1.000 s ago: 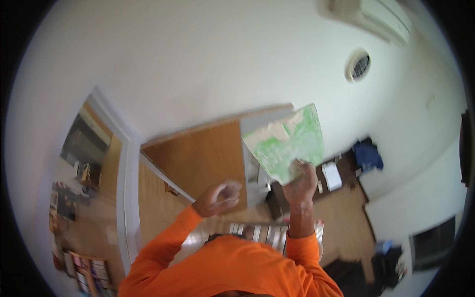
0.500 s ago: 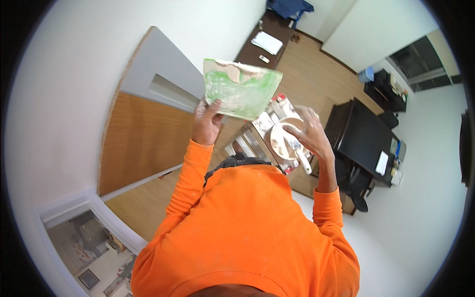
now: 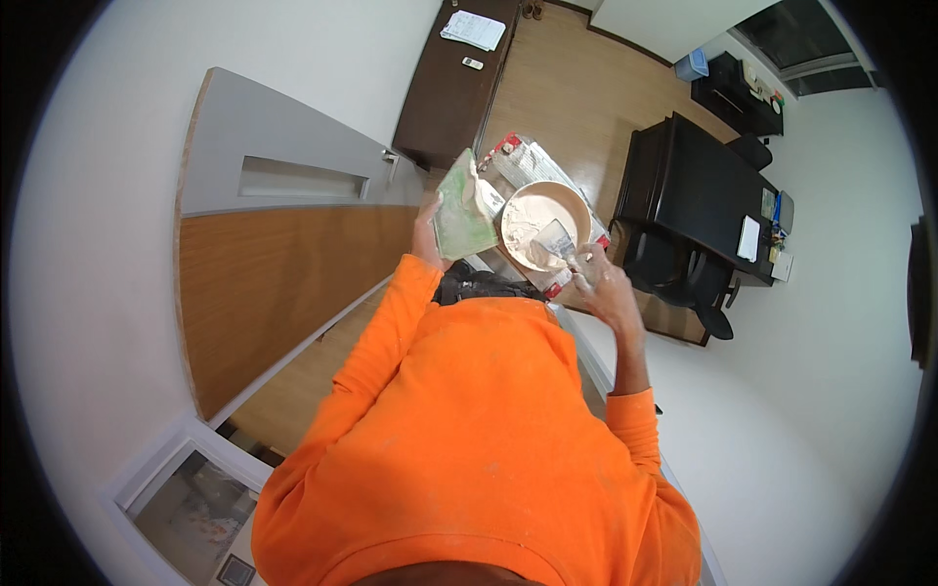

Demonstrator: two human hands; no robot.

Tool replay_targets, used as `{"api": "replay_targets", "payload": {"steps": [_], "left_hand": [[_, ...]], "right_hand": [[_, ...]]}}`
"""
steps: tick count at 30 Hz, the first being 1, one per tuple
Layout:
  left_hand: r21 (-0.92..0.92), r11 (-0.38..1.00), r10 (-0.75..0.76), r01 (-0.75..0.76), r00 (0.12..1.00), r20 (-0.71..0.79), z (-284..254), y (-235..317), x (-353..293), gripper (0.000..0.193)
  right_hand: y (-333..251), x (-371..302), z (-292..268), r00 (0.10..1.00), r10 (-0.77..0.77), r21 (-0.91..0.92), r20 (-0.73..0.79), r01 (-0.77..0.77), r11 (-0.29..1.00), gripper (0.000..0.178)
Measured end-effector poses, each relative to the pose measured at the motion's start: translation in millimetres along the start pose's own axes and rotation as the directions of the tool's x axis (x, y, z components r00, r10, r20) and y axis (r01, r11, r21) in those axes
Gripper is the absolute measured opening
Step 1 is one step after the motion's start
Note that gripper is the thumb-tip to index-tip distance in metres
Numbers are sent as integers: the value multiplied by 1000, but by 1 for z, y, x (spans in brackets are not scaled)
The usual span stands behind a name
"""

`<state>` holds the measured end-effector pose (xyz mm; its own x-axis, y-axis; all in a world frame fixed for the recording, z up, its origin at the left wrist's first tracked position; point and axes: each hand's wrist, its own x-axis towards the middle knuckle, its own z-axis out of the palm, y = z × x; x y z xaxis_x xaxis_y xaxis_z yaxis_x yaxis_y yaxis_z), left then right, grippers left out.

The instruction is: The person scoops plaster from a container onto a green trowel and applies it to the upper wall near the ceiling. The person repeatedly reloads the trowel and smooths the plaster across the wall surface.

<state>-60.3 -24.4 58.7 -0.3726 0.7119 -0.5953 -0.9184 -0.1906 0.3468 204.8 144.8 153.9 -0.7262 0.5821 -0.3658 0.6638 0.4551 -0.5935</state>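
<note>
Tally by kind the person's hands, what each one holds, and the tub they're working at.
Bare hands: 2, the left hand and the right hand
Green board, in the left hand: 1
Putty knife, in the right hand: 1
Round tub, holding pale paste: 1
Total: 5

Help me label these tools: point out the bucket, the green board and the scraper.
Bucket point(image 3: 573, 203): head view, on its inner wall.
Green board point(image 3: 461, 220): head view, on its flat face.
Scraper point(image 3: 555, 237): head view, on its blade.
</note>
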Motion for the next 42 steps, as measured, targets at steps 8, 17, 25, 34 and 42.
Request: {"api": "replay_targets", "payload": {"steps": [8,17,25,34,42], "left_hand": [[241,901,394,-359,912,-114,43,-1,-6,43],[646,421,791,-636,606,81,84,11,-23,38],[716,304,792,-629,584,177,125,9,-62,22],[899,37,554,-436,758,345,55,-1,-81,21],[-220,960,-159,172,984,75,-2,-5,-35,55]], "right_hand": [[-33,-2,-63,997,73,392,8,-70,917,33],[-70,1,-10,959,-60,344,-276,157,926,27],[-72,2,12,919,-29,424,-392,209,881,27],[-78,8,-27,910,60,542,-410,190,818,33],[-16,21,-62,996,86,-195,14,-81,977,31]]}}
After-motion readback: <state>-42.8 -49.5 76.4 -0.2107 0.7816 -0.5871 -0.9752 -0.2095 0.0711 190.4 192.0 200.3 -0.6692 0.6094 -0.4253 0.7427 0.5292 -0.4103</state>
